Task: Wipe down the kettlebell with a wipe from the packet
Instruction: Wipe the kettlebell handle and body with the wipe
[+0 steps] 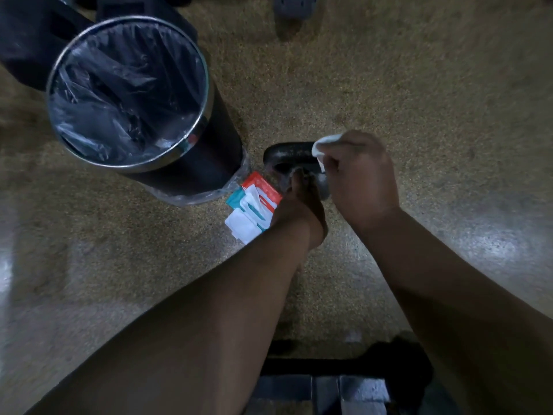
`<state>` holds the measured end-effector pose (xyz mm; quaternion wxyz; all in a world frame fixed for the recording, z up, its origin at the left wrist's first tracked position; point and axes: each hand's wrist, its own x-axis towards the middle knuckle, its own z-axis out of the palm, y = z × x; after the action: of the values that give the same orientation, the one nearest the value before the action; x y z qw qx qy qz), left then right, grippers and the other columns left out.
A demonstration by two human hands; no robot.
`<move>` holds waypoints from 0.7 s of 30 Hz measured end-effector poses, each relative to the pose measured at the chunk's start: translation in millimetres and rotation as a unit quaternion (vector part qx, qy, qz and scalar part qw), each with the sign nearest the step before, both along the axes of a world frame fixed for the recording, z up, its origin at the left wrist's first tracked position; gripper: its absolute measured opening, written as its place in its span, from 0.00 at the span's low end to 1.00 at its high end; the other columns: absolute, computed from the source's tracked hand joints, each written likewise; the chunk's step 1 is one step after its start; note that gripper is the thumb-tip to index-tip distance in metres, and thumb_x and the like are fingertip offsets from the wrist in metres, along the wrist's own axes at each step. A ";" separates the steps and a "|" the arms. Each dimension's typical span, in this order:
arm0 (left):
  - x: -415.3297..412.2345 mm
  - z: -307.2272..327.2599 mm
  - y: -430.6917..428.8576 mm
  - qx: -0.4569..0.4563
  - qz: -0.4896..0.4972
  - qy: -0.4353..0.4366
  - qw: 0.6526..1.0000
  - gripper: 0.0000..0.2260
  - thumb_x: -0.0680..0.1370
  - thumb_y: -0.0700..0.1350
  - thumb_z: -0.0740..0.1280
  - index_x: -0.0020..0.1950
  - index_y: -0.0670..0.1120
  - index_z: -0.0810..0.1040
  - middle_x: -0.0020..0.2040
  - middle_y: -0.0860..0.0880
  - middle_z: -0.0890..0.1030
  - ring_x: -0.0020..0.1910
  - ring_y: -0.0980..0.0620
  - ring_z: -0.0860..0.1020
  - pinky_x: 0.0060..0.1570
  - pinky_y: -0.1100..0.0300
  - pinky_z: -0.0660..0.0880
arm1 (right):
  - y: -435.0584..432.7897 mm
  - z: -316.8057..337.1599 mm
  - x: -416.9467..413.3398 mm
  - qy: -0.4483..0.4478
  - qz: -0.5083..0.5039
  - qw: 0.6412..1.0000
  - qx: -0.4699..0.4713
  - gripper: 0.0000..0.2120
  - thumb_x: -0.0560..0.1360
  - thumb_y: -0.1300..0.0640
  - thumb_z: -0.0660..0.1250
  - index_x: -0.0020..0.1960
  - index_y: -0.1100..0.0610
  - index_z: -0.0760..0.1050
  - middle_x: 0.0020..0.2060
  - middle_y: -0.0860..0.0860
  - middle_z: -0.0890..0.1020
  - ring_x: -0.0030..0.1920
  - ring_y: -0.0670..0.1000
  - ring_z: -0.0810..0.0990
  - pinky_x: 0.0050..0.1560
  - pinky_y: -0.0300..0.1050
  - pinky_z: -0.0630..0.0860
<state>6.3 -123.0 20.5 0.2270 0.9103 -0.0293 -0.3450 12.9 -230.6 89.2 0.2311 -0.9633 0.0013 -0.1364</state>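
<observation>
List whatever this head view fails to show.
Head view:
- Kettlebell body: hidden under the left hand and right hand; only the handle shows.
- Wipe: mostly bunched inside the right hand.
- Packet print: blurred, and its corner is covered by the left wrist.
- Left hand's grip: too dark to tell.

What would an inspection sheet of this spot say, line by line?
Surface: speckled floor, glossy in patches.
Job's things: dark kettlebell on the floor; white wipe against its handle; packet beside it, flap open.
Clutter: lined bin by the packet.
Fingers: left hand grips the kettlebell; right hand holds the wipe.
Cables: nothing seen.
Surroundings: footwear at the top edge; dark frame at the bottom edge, unclear.
</observation>
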 end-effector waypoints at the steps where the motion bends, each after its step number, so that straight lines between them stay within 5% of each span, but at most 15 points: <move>1: 1.9 2.5 0.3 0.005 0.003 0.031 0.999 0.45 0.77 0.46 0.66 0.81 0.48 0.34 0.82 0.45 0.55 0.77 0.43 0.63 0.72 0.51 0.66 | -1.6 0.5 1.4 -0.005 -0.004 1.000 0.012 0.09 0.73 0.63 0.68 0.49 0.57 0.85 0.43 0.55 0.84 0.45 0.57 0.81 0.47 0.44 0.78; 4: 3.1 5.7 2.5 -0.002 0.041 0.038 0.998 0.45 0.77 0.44 0.65 0.81 0.51 0.34 0.79 0.44 0.62 0.70 0.40 0.72 0.65 0.48 0.72 | -5.0 0.3 -4.0 -0.007 -0.034 0.999 0.033 0.09 0.73 0.62 0.68 0.50 0.58 0.85 0.44 0.56 0.83 0.46 0.58 0.82 0.49 0.45 0.78; 10: 3.3 -1.4 1.3 0.002 0.013 -0.021 1.000 0.40 0.77 0.44 0.65 0.82 0.44 0.44 0.78 0.43 0.64 0.74 0.42 0.67 0.71 0.50 0.66 | -0.7 2.3 0.9 -0.005 -0.009 1.000 0.019 0.08 0.72 0.64 0.68 0.47 0.58 0.85 0.42 0.55 0.83 0.44 0.58 0.81 0.48 0.46 0.78; 14: 1.5 5.7 -0.6 -0.029 0.059 0.020 0.998 0.41 0.76 0.44 0.66 0.80 0.50 0.42 0.72 0.44 0.71 0.66 0.41 0.75 0.64 0.46 0.73 | -4.9 4.8 -5.8 0.007 -0.043 0.999 0.023 0.08 0.73 0.64 0.69 0.49 0.58 0.85 0.43 0.56 0.83 0.46 0.58 0.81 0.50 0.42 0.75; 18: -1.5 -1.7 -1.8 -0.016 -0.003 -0.051 0.999 0.41 0.73 0.48 0.66 0.81 0.43 0.49 0.79 0.45 0.62 0.74 0.44 0.67 0.72 0.51 0.66 | 1.0 3.6 -2.0 0.001 -0.013 1.000 0.010 0.08 0.72 0.63 0.69 0.48 0.57 0.85 0.42 0.55 0.83 0.45 0.58 0.81 0.49 0.47 0.79; 21: 0.2 2.2 -3.7 -0.027 0.014 -0.004 1.000 0.45 0.74 0.51 0.67 0.81 0.48 0.39 0.80 0.45 0.58 0.75 0.43 0.66 0.71 0.50 0.67 | -4.2 2.3 5.3 0.014 -0.030 0.999 0.028 0.09 0.74 0.61 0.67 0.48 0.56 0.85 0.41 0.55 0.82 0.44 0.58 0.81 0.48 0.43 0.75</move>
<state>6.5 -126.7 22.7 0.2560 0.9057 -0.0266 -0.3370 18.2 -234.8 91.5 0.2535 -0.9578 0.0370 -0.1301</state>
